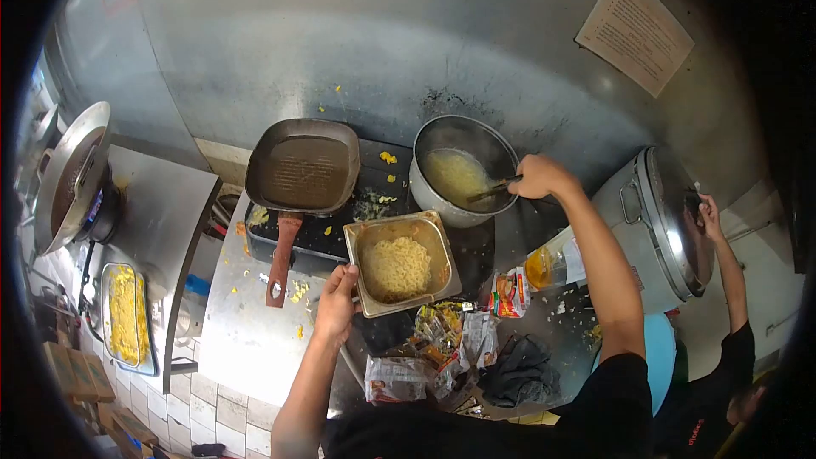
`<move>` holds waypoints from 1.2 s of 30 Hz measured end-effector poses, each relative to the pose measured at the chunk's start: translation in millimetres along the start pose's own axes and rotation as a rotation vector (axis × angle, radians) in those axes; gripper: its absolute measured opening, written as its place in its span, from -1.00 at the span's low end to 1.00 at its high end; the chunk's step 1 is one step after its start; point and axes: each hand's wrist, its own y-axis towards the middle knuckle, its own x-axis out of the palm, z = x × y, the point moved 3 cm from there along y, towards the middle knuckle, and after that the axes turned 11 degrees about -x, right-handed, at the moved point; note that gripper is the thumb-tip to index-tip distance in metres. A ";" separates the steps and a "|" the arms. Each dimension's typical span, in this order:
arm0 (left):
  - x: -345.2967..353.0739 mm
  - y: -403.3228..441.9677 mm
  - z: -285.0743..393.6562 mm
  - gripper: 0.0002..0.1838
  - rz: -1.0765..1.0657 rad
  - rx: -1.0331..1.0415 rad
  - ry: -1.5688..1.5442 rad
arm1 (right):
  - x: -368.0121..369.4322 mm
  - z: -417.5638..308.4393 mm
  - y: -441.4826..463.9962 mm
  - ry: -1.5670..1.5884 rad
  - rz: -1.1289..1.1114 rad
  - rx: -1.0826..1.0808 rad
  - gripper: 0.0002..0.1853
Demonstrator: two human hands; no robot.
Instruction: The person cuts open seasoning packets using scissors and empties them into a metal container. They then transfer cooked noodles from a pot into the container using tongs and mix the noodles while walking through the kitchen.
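My left hand [338,302] is closed on the left rim of a square metal food pan [448,280]. Cooked noodles [398,268] lie heaped in its middle. Over the right side of a deep metal pot [442,211], my right hand [542,177] grips a dark, slim utensil [493,191]. Its far end reaches into the pot; whether it is tongs or a spoon I cannot tell. Pale yellow noodles in cloudy liquid [455,172] fill the pot's bottom. The food pan is held in front of the stove, apart from the pot.
A square grill pan [302,166] rests on the black stove [387,172]. Noodle packets [510,293], torn wrappers [446,336] and a dark cloth [523,370] lie nearby. At right, a co-worker's hand [707,217] touches the lid of a large cooker [671,221]. A wok [72,178] stands far left.
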 end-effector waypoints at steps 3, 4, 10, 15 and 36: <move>-0.5 0.1 0.6 -0.76 0.005 -0.019 -0.009 | 10.9 7.3 21.5 0.049 0.016 -0.015 -0.51; 1.1 -1.5 1.6 -0.75 0.005 -0.022 -0.027 | 11.8 8.3 26.6 0.092 0.024 -0.041 -0.51; 0.2 -0.5 0.2 -0.76 -0.004 -0.026 -0.062 | 10.6 -1.3 40.3 0.185 -0.033 -0.038 -0.55; -0.1 -0.4 -0.3 -0.77 0.003 -0.004 -0.057 | 3.5 -25.3 29.2 0.091 -0.001 -0.028 -0.56; -3.5 3.3 -3.4 -0.75 -0.052 -0.014 -0.121 | 29.8 -23.6 53.0 0.055 0.045 -0.007 -0.48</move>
